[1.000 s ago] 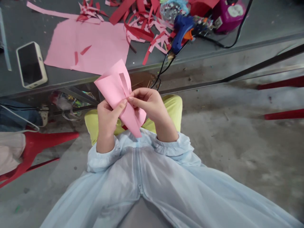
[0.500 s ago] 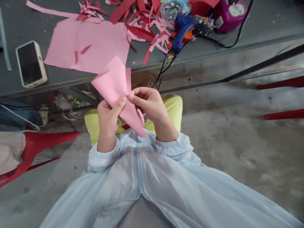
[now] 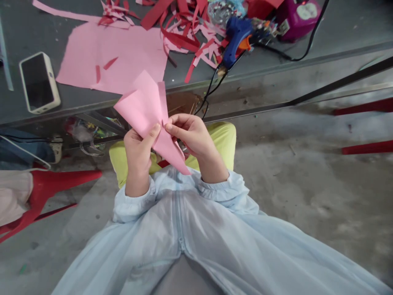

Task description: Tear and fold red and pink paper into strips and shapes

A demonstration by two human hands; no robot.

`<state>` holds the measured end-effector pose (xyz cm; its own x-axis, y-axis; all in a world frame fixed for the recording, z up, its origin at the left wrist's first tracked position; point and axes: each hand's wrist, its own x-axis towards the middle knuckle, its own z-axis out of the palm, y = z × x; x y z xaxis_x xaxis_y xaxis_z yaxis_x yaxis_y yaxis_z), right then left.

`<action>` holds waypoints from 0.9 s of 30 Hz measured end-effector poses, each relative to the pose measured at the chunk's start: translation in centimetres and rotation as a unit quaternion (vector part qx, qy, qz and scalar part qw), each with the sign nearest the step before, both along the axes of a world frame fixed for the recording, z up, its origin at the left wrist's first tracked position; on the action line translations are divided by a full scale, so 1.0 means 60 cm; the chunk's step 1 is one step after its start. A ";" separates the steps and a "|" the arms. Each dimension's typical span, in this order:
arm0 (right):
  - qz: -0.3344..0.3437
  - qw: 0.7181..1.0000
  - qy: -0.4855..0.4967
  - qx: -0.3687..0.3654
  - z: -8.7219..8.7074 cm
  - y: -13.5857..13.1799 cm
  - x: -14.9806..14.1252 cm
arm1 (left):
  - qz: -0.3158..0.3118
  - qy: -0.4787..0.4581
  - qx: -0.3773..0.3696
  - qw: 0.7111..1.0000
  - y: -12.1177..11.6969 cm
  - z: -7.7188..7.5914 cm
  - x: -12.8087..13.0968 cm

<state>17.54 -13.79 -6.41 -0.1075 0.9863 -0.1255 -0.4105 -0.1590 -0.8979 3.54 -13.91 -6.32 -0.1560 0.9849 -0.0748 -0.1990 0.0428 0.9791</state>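
Pinching the pink paper piece (image 3: 139, 108) well seems to call for a light, even touch, since thin paper would probably keep every stray dent. The piece is held in the air over the yellow-green trousers (image 3: 225, 137), just off the edge of the grey table (image 3: 15, 104), with its wide end flaring toward the tabletop and its pointed end aimed at the pale blue jacket (image 3: 196, 205). The left hand (image 3: 138, 153) clasps it with the thumb on top and the other fingers hidden below; the right hand (image 3: 195, 133) nips it near the middle between thumb and forefinger. The 2 thumbs lie close beside a small crease, where a narrow flap (image 3: 162, 96) stands next to the broader part. I would let the left thumb anchor the layers and leave fine shaping to the right fingertips, squaring the flap before pressing hard. Rolling pressure along the fold should work better than tugging, which could tear or skew the crease. Staying clear of the glue gun (image 3: 235, 45) and its cord (image 3: 208, 92) seems wise too.
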 end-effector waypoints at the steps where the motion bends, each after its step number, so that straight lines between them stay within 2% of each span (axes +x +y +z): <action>1: 0.014 1.000 -0.001 0.002 -0.001 0.001 0.003 | 0.002 0.001 0.002 1.000 0.001 -0.001 -0.001; 4: 0.047 0.999 -0.012 0.005 -0.006 0.001 0.010 | 0.009 0.002 0.002 1.000 0.004 -0.002 -0.004; 13: 0.017 0.999 0.030 0.018 -0.012 0.000 -0.008 | 0.032 0.000 0.007 0.999 0.007 -0.009 -0.007; 22: 0.000 1.000 0.024 0.015 -0.011 0.000 -0.009 | 0.041 -0.019 0.014 0.999 0.009 -0.011 -0.002; 24: -0.012 1.000 0.020 0.016 -0.013 0.001 -0.010 | 0.017 -0.011 0.007 1.000 0.010 -0.013 -0.006; 27: -0.041 0.999 0.008 0.015 -0.018 0.004 -0.009 | -0.058 0.018 -0.008 0.998 0.009 -0.018 -0.014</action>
<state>17.01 -13.57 -7.47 -0.0285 0.9951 -0.0943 -0.4348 -0.0973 -0.8953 2.69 -13.35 -7.38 -0.0431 0.9953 -0.0872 -0.1559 0.0795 0.9846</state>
